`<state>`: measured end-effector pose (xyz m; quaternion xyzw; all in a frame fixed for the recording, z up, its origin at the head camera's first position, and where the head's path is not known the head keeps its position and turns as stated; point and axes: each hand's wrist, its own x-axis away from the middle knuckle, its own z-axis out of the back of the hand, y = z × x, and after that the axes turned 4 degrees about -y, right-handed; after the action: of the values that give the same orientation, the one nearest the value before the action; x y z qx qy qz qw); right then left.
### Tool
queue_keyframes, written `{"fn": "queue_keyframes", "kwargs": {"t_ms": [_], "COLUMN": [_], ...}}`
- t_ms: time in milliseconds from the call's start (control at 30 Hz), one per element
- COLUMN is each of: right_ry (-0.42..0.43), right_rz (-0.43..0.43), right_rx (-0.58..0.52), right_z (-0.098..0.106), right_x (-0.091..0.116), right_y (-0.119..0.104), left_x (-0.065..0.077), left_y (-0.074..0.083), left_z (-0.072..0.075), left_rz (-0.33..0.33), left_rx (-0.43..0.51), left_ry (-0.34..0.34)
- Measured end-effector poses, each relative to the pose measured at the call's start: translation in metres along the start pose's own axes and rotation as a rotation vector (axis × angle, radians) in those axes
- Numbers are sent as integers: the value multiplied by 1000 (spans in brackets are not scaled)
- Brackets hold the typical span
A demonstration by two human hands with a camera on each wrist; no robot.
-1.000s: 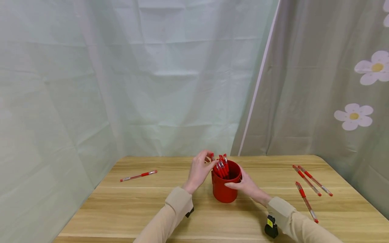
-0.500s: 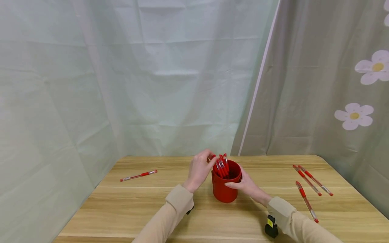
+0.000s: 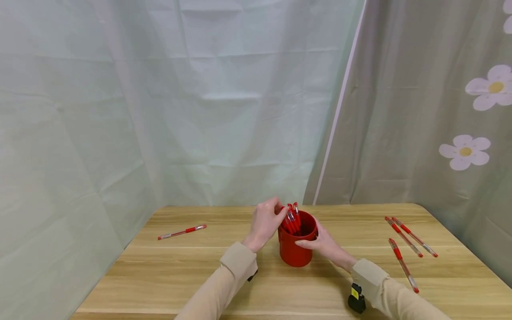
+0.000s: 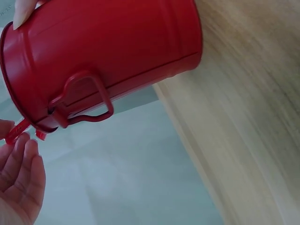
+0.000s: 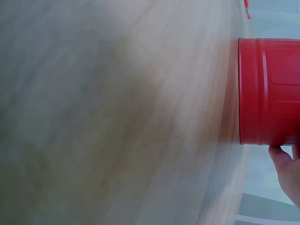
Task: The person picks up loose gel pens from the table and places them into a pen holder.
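Note:
A red metal cup [image 3: 295, 253] stands upright on the wooden table, several red-capped pens [image 3: 295, 218] leaning inside it. My left hand [image 3: 265, 224] is at the cup's left rim, thumb and fingers pinching the red end of a pen [image 4: 18, 131]. Most of that pen is hidden inside the cup. With thumb at the front and fingers round the far right side, my right hand [image 3: 326, 244] grips the cup. The left wrist view shows the cup's loop handle [image 4: 104, 96], and the right wrist view shows my right fingers [image 5: 281, 159] against the cup wall.
One red pen [image 3: 182, 232] lies at the left of the table [image 3: 180, 275]. Three more lie to the right: a near pen [image 3: 404, 266], a middle pen [image 3: 404, 238] and a far pen [image 3: 415, 238]. Behind the table hangs a pale curtain [image 3: 240, 111].
The pen in my left hand has sunk lower into the cup, its top dropping down behind the fingers. My right hand and the cup have stayed in place.

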<state>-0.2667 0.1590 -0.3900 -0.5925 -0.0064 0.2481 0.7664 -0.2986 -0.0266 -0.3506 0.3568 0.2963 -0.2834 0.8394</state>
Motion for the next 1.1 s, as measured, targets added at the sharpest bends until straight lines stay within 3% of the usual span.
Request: {"fn": "queue_keyframes", "kwargs": {"t_ms": [200,467,1100], "right_ry": [-8,0,4], "right_rz": [5,-1,-4], "right_rx": [-11,-6,9], "right_z": [0,0,-1], "right_x": [-1,-3,-1], "right_y": [2,1,2], "left_x": [2,4,6], "left_y": [-2,-5,-9], "left_z": [-2,-2,-1], "left_rz": [47,49,61], "left_rx": [-56,-130,-151], "left_ry": [-10,5,-52]}}
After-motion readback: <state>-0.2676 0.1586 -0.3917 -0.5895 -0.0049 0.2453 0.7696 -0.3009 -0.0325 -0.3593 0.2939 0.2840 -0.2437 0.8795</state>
